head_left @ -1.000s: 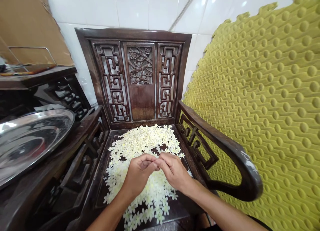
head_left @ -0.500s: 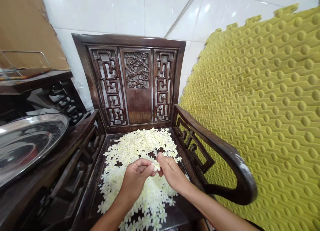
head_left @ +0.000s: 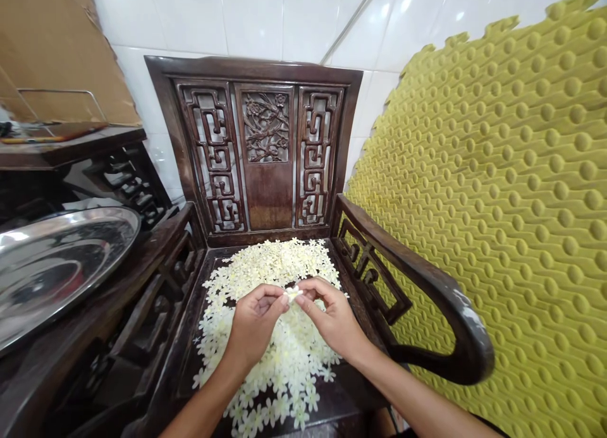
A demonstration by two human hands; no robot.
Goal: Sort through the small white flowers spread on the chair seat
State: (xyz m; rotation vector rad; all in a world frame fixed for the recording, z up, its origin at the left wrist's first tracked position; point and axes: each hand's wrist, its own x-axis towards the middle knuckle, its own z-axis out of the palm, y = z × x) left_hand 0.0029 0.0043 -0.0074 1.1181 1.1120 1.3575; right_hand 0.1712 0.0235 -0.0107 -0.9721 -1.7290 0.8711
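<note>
A thick layer of small pale yellow-white flowers point(head_left: 272, 267) covers the seat of a dark carved wooden armchair point(head_left: 265, 147). My left hand point(head_left: 253, 327) and my right hand point(head_left: 332, 318) meet above the pile, fingertips pinched together. Between them they hold one small white flower point(head_left: 293, 293). Both hands hover just over the middle of the seat, with flowers spread in front of and beneath them.
A yellow knobbed foam mat point(head_left: 502, 191) leans on the right, behind the chair's curved armrest point(head_left: 427, 286). To the left a shiny steel tray point(head_left: 57, 261) rests on another dark wooden piece. Cardboard point(head_left: 52, 52) and white wall tiles stand behind.
The flower pinched between my fingertips shows more clearly now than a second ago. My hands stay together over the pile; the view has shifted slightly.
</note>
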